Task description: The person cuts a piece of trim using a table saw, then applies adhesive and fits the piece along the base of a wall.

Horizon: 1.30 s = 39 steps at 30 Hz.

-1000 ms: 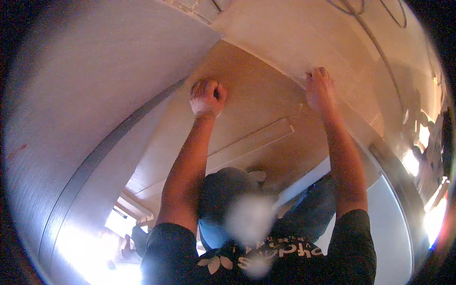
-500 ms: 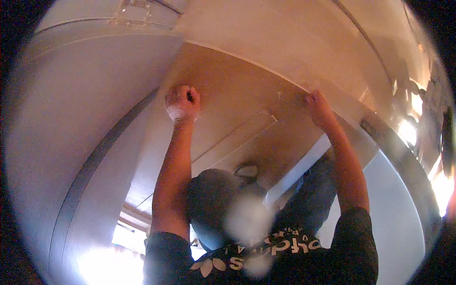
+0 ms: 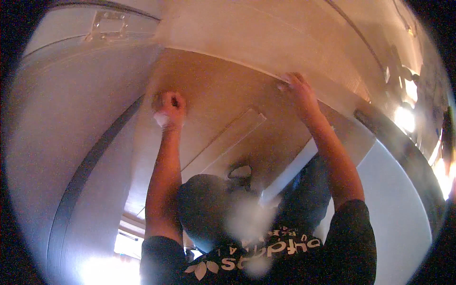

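Note:
My left hand (image 3: 171, 109) is curled into a fist over the left part of a brown flat surface (image 3: 213, 85). What it holds, if anything, is hidden inside the fingers. My right hand (image 3: 300, 92) lies at the pale seam (image 3: 237, 61) along the far edge of that surface, fingers somewhat apart and touching near the edge. Between the two forearms, a long narrow raised strip (image 3: 232, 133) runs diagonally on the brown surface. Grain and dim light blur fine detail.
A grey wall (image 3: 85, 109) with a dark band (image 3: 99, 147) rises on the left. A square box-like fitting (image 3: 109, 23) sits at the upper left. My bent legs (image 3: 304, 194) are below, beside a pale bar (image 3: 289, 168). Bright light glares at right.
My right hand has slid leftward along the seam, its fingers loosening from a curl. The left fist has shifted slightly left in the picture, and the view has shifted a little too.

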Available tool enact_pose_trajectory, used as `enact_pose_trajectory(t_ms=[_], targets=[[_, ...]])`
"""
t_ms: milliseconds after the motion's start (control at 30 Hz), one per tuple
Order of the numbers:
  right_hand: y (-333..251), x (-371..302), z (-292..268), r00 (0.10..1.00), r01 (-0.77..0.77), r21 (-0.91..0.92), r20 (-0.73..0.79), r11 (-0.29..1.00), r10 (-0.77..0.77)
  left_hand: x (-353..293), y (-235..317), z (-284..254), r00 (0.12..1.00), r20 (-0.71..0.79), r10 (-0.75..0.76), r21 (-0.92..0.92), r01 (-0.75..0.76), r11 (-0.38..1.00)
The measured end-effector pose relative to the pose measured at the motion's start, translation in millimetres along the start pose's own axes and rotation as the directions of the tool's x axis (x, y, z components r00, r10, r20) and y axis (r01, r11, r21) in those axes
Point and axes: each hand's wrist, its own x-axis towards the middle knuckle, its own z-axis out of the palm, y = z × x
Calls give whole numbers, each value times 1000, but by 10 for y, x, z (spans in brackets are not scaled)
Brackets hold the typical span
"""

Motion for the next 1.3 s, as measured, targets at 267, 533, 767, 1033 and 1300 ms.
enact_pose_trajectory(t_ms=[267,533,767,1033,1300], targets=[[-818,845,222,989,-22,180,148,983,-5,-113,-225,-15,1000,-22,22,15,-21,1000],[-955,744,383,982,189,-279,36,941,-187,-143,-233,-54,999,-27,43,57,-42,997],[-971,709,297,971,234,-336,123,912,-204,-264,-470,93,1000,-12,12,25,-11,1000],[1467,-758,-141,996,86,-505,53,859,-69,-27,-27,41,999,-18,50,65,-48,997],[1654,-1390,-626,946,-321,-164,-91,933,310,-228,-282,76,999,-17,-51,-12,51,999]])
